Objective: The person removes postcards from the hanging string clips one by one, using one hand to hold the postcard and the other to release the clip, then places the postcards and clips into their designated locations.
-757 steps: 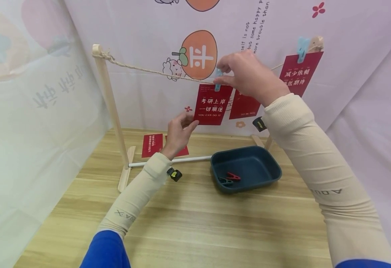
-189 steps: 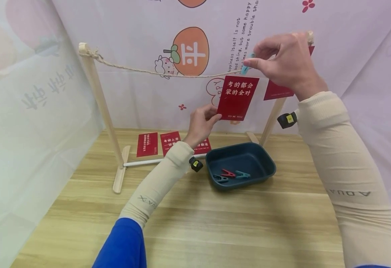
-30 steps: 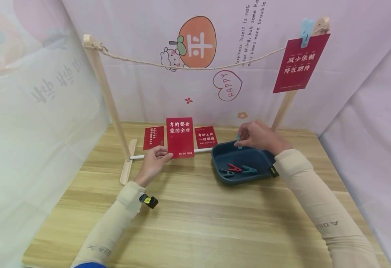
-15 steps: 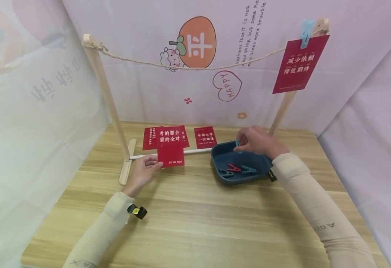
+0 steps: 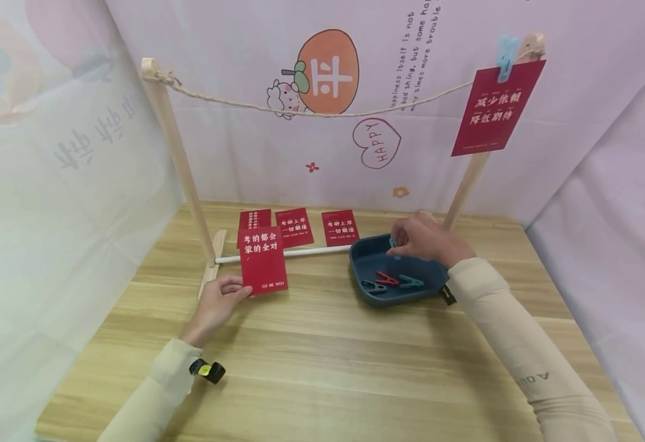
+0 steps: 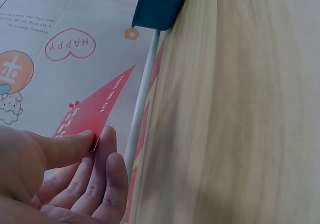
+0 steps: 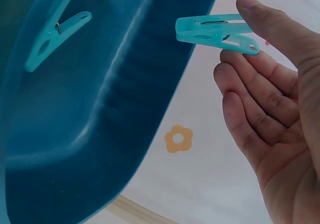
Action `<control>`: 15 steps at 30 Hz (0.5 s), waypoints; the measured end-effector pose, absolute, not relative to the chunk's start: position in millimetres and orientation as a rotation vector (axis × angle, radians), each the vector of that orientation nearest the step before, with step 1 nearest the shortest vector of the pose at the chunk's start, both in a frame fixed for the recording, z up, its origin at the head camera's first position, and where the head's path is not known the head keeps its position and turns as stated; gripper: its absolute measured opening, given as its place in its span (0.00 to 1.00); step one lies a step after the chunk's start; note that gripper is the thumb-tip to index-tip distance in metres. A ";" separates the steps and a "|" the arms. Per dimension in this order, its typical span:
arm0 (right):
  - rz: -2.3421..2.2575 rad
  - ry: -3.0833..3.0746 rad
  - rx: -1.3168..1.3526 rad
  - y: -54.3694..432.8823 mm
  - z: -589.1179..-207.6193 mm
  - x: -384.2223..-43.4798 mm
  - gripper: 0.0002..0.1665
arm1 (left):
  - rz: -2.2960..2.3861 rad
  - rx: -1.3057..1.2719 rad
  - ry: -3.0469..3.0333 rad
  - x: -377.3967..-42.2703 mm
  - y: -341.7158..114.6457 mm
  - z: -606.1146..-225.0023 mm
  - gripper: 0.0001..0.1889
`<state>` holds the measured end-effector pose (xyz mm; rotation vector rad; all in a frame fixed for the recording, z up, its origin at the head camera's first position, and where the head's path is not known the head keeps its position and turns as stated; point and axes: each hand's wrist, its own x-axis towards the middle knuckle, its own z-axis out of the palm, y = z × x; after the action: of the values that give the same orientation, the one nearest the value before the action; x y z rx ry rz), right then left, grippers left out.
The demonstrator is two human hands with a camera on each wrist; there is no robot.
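My left hand pinches a red card with white lettering by its lower left corner, thumb on the printed face. The card is held tilted in front of the white bar and overlaps another card behind it in the head view. Over the dark blue basin, my right hand pinches a light blue clothespin between thumb and fingers by its handle end. Inside the basin lie a red clothespin, a teal one and a dark one.
A twine line spans two wooden posts. One red card hangs at its right end under a light blue clothespin. Three cards lie behind the white bar, including a middle one and a right one.
Two cards hanging mid-line earlier are off it; one is in my left hand. My right hand came down from the line to the basin with a clothespin. Lately my left hand moved left and nearer.
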<state>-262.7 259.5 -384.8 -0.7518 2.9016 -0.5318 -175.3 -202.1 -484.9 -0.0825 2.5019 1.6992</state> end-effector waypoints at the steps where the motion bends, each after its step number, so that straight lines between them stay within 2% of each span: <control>1: -0.536 2.893 -0.743 259.6 -385.9 -262.9 0.18 | 1.698 -0.087 2.493 -173.5 -205.3 -486.0 0.16; 15: -0.467 2.861 -0.729 262.4 -398.8 -267.2 0.18 | 1.702 -0.148 2.376 -155.2 -224.2 -489.6 0.19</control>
<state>-267.2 262.4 -398.8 -0.7285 2.8614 -0.4672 -155.2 -224.2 -489.6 -0.1481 2.3760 1.7017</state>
